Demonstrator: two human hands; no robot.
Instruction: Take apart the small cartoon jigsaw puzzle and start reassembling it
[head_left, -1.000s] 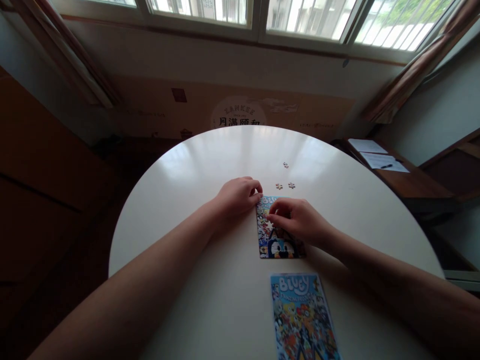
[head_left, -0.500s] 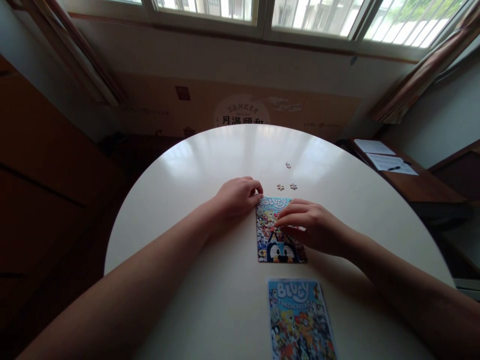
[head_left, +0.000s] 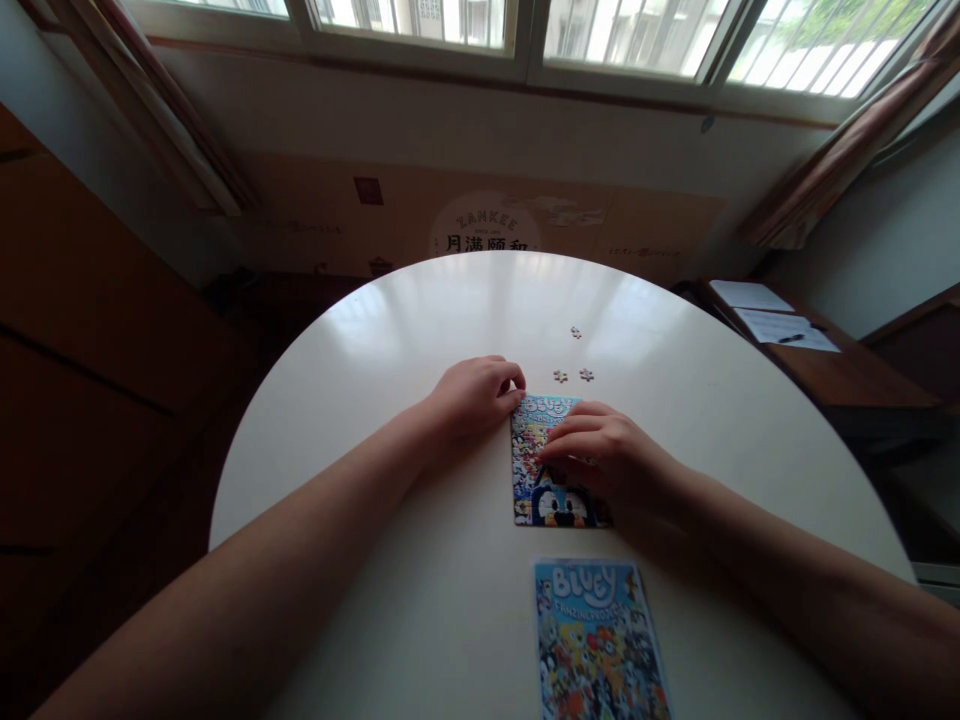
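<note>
A colourful jigsaw puzzle [head_left: 559,505] lies on the white round table. My left hand [head_left: 480,393] rests at its top left corner, fingers curled, thumb and fingertip together at the edge; whatever they hold is too small to make out. Over the puzzle's middle and right side, my right hand [head_left: 600,448] has its fingertips brought together on the surface, hiding part of the picture. Any piece under those fingertips cannot be made out. Beyond the puzzle lie three loose pieces: a left one [head_left: 560,376], a right one [head_left: 586,375] and a farther one [head_left: 576,333].
A printed picture card [head_left: 600,640] lies nearer me on the white table [head_left: 360,600]. To the right, a brown desk [head_left: 862,370] holds papers [head_left: 776,328] and a pen. Windows and curtains are behind the table.
My right hand has moved slightly left over the puzzle, its fingertips now nearer the left side. My left hand has stayed at the corner.
</note>
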